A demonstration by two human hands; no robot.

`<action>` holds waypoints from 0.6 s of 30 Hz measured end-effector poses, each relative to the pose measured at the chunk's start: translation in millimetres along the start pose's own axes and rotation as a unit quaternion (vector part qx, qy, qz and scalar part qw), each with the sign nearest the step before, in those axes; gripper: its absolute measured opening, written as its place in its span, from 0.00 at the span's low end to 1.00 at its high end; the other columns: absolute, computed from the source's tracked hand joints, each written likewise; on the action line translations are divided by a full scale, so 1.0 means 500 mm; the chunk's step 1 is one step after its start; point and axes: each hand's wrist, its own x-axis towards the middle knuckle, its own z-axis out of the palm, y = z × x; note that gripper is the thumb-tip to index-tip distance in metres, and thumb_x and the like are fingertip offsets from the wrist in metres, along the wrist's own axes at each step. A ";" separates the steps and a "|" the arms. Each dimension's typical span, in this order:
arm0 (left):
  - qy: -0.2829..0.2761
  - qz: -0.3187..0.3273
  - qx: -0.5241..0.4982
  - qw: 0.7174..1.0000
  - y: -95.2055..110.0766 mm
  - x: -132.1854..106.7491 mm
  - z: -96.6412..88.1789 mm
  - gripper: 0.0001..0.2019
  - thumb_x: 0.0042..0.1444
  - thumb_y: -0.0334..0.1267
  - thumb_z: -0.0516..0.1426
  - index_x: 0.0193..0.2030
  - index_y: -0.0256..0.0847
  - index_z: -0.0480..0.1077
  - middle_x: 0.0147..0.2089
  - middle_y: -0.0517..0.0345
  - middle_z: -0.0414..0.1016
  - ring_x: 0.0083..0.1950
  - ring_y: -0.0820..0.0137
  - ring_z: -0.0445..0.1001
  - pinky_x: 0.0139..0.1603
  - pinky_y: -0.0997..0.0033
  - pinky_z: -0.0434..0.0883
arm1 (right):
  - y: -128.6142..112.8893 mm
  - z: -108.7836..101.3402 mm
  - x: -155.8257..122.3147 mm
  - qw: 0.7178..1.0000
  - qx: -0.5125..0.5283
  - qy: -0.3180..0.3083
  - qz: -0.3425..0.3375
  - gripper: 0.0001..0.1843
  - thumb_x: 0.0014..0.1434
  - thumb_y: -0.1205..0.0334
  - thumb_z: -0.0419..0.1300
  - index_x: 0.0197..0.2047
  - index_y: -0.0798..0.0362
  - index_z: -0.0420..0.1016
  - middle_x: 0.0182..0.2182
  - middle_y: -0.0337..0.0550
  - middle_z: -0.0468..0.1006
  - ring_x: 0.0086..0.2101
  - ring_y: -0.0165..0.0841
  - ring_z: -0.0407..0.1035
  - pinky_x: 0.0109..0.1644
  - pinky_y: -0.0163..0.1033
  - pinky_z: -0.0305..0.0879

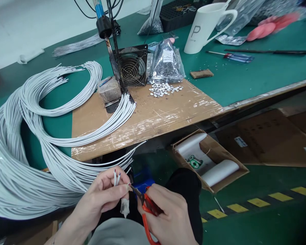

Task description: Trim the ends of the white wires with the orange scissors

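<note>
My left hand (pixel 104 192) pinches white cables; two cut ends (pixel 116 178) with small coloured wires stick up between the fingers. A whitish wrap (pixel 124 207) shows just below these fingertips; whether it is tape on a finger, I cannot tell. My right hand (pixel 169 211) is closed round the red handles of a pair of scissors (pixel 147 228). The dark blades point at the left fingertips, where a short wire end shows at their tip. From the left, a thick coil of white cables (pixel 5 170) runs over the table edge towards my left hand.
A soldering iron (pixel 104 27) on a stand and a fan (pixel 131 69) stand behind a brown board (pixel 163 117). Small metal terminals (pixel 164 89) lie beside a filled plastic bag (pixel 165 61). A white mug (pixel 204 29) and screwdriver (pixel 234 56) are farther right; an open carton (pixel 234 177) sits below.
</note>
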 end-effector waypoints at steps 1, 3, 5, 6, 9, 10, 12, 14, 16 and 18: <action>0.002 -0.001 0.001 1.000 0.001 -0.001 0.001 0.17 0.47 0.45 0.76 0.33 0.35 0.79 0.24 0.60 0.75 0.19 0.86 0.46 0.17 0.84 0.41 | 0.000 0.000 0.001 1.000 -0.003 0.001 -0.005 0.21 0.59 0.76 0.56 0.26 0.49 0.48 0.21 0.31 0.54 0.22 0.25 0.48 0.25 0.34 0.47; 0.001 -0.002 0.001 1.000 0.002 -0.002 0.003 0.17 0.46 0.45 0.76 0.32 0.35 0.79 0.24 0.59 0.75 0.18 0.86 0.46 0.17 0.84 0.41 | 0.000 -0.001 0.003 1.000 -0.007 0.004 -0.012 0.21 0.60 0.76 0.56 0.26 0.49 0.48 0.21 0.31 0.54 0.22 0.25 0.48 0.25 0.34 0.47; -0.002 -0.002 -0.002 1.000 0.001 -0.001 0.001 0.17 0.47 0.45 0.76 0.32 0.35 0.79 0.24 0.59 0.75 0.18 0.87 0.45 0.17 0.84 0.40 | 0.001 -0.001 0.004 1.000 -0.009 0.004 -0.015 0.21 0.59 0.76 0.56 0.26 0.49 0.48 0.21 0.31 0.54 0.22 0.26 0.47 0.25 0.34 0.46; -0.005 -0.003 -0.004 1.000 0.000 -0.001 -0.001 0.17 0.47 0.45 0.76 0.33 0.35 0.79 0.24 0.59 0.76 0.18 0.87 0.45 0.16 0.84 0.40 | 0.001 -0.002 0.004 1.000 -0.009 0.004 -0.017 0.21 0.59 0.77 0.57 0.26 0.49 0.48 0.21 0.31 0.54 0.22 0.25 0.47 0.25 0.34 0.46; -0.017 -0.007 -0.009 1.000 -0.006 0.003 -0.008 0.15 0.49 0.44 0.75 0.33 0.36 0.79 0.24 0.59 0.76 0.17 0.87 0.46 0.16 0.84 0.41 | 0.001 -0.004 0.001 1.000 -0.022 0.003 -0.022 0.21 0.59 0.76 0.57 0.25 0.49 0.49 0.21 0.31 0.54 0.22 0.26 0.47 0.25 0.35 0.46; -0.022 -0.008 -0.010 1.000 -0.008 0.003 -0.011 0.15 0.49 0.43 0.75 0.33 0.36 0.79 0.24 0.59 0.76 0.17 0.87 0.46 0.15 0.84 0.41 | 0.002 -0.005 0.001 0.999 -0.028 0.001 -0.023 0.21 0.59 0.76 0.57 0.25 0.49 0.49 0.21 0.31 0.55 0.22 0.26 0.48 0.25 0.35 0.46; -0.028 -0.008 -0.011 1.000 -0.009 0.004 -0.013 0.14 0.50 0.43 0.75 0.33 0.36 0.79 0.24 0.58 0.76 0.17 0.87 0.47 0.15 0.84 0.41 | 0.002 -0.007 -0.001 0.999 -0.037 -0.006 -0.024 0.20 0.59 0.76 0.57 0.25 0.49 0.50 0.21 0.31 0.55 0.22 0.26 0.48 0.25 0.35 0.47; -0.027 -0.006 -0.010 1.000 -0.008 0.003 -0.011 0.15 0.50 0.43 0.75 0.33 0.35 0.79 0.24 0.58 0.76 0.17 0.87 0.47 0.15 0.84 0.41 | 0.003 -0.008 -0.001 0.999 -0.040 -0.012 -0.024 0.20 0.58 0.76 0.57 0.25 0.49 0.50 0.21 0.31 0.56 0.22 0.26 0.48 0.25 0.35 0.47; -0.020 -0.006 -0.007 1.000 -0.005 0.001 -0.007 0.16 0.49 0.44 0.75 0.32 0.35 0.79 0.24 0.59 0.75 0.17 0.87 0.47 0.15 0.84 0.41 | 0.003 -0.010 -0.001 0.999 -0.043 -0.014 -0.024 0.19 0.57 0.76 0.57 0.25 0.49 0.50 0.21 0.31 0.56 0.22 0.26 0.49 0.25 0.35 0.47; -0.013 -0.007 -0.003 1.000 -0.003 -0.001 -0.003 0.16 0.48 0.45 0.76 0.32 0.35 0.79 0.24 0.59 0.75 0.18 0.87 0.47 0.16 0.84 0.41 | 0.003 -0.010 -0.001 0.999 -0.046 -0.015 -0.023 0.19 0.57 0.76 0.57 0.25 0.49 0.51 0.21 0.31 0.57 0.22 0.26 0.50 0.25 0.35 0.47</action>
